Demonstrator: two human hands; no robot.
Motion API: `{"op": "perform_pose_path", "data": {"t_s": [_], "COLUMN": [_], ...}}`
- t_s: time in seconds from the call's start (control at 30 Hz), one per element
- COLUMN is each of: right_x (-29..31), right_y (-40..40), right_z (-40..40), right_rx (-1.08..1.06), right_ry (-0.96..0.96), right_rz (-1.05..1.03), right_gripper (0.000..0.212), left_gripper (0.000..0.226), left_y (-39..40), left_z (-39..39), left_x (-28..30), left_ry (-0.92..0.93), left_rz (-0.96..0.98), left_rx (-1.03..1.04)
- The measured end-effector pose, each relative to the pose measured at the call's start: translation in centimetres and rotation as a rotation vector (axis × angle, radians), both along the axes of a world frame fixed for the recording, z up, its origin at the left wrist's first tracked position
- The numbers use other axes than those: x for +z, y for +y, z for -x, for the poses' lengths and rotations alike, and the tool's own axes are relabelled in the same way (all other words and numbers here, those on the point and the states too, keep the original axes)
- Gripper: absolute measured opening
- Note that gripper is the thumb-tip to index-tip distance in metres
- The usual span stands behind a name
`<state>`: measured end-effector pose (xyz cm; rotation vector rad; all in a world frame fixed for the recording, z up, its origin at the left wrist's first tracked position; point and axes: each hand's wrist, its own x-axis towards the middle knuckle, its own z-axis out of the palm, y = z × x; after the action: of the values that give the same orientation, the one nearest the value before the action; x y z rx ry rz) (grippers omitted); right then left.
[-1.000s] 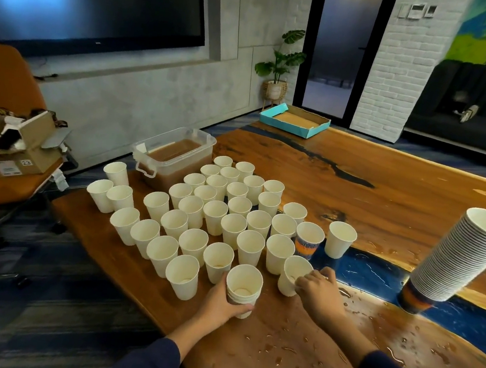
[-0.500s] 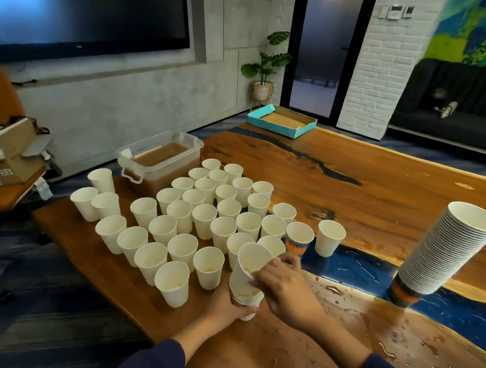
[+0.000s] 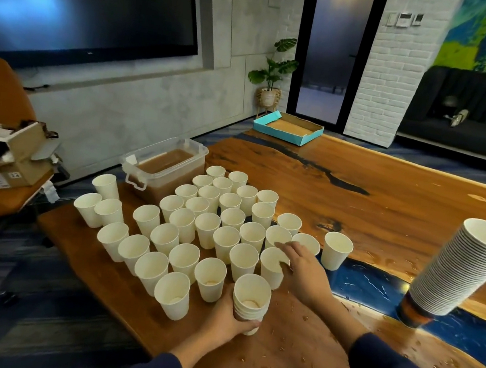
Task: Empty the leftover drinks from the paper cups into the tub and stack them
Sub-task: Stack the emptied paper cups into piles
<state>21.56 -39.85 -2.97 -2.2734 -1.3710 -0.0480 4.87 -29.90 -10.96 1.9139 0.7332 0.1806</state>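
White paper cups on a wet wooden table, a small stack gripped by the left hand.

A short stack of cups (image 3: 251, 300) (smooth, tapered, with thin rolled rims) is grasped around its lower part by the left hand (image 3: 226, 320), near the front edge of the glossy wood table (image 3: 384, 198), which has blue resin inlays and scattered droplets. The right hand (image 3: 305, 268) is laid with loosely bent fingers on the rim of a single cup (image 3: 272, 266) just behind the stack; whether it is really gripped cannot be told. Many more upright cups are crowded toward the left edge, in front of the clear plastic tub (image 3: 165, 166) holding brown liquid. A tall leaning stack (image 3: 464, 267) stands at the right edge, and a teal cardboard tray (image 3: 288, 127) lies at the far edge.
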Motion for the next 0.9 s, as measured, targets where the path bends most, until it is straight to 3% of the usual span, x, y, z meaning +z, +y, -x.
{"op": "perform_pose_path", "data": {"t_s": [0.1, 0.23, 0.37, 0.53, 0.6, 0.73, 0.83, 0.9], "right_x": [-1.7, -3.9, -3.3, 0.6, 1.7, 1.9, 0.3, -1.4], "right_y": [1.0, 0.8, -0.1, -1.2, -1.5, -1.8, -2.0, -2.2], "right_z": [-1.1, -1.4, -1.4, 0.0, 1.2, 2.7, 2.9, 3.0], "right_rx": [-0.059, -0.027, -0.009, 0.048, 0.162, 0.314, 0.407, 0.45], "right_ry": [0.049, 0.024, -0.044, -0.223, -0.24, -0.299, -0.284, -0.329], "right_rz": [0.346, 0.426, 0.296, -0.314, -0.444, -0.43, -0.267, -0.144], "right_gripper": [0.056, 0.028, 0.022, 0.023, 0.025, 0.029, 0.034, 0.022], "left_gripper": [0.078, 0.079, 0.08, 0.084, 0.09, 0.09, 0.091, 0.093], "left_y": [0.1, 0.4, 0.4, 0.4, 0.4, 0.3, 0.4, 0.3], "left_z": [-0.2, -0.5, -0.6, -0.9, -1.0, -1.1, -1.1, -1.1], "left_x": [0.1, 0.2, -0.2, -0.4, -0.5, -0.3, -0.1, 0.1], "left_ry": [-0.019, -0.016, -0.017, -0.011, -0.003, 0.009, 0.027, 0.031], "left_rz": [0.004, 0.019, 0.021, 0.019, 0.019, 0.009, 0.006, 0.017], "left_rx": [0.017, 0.012, 0.012, 0.013, 0.006, 0.01, 0.007, 0.001]}}
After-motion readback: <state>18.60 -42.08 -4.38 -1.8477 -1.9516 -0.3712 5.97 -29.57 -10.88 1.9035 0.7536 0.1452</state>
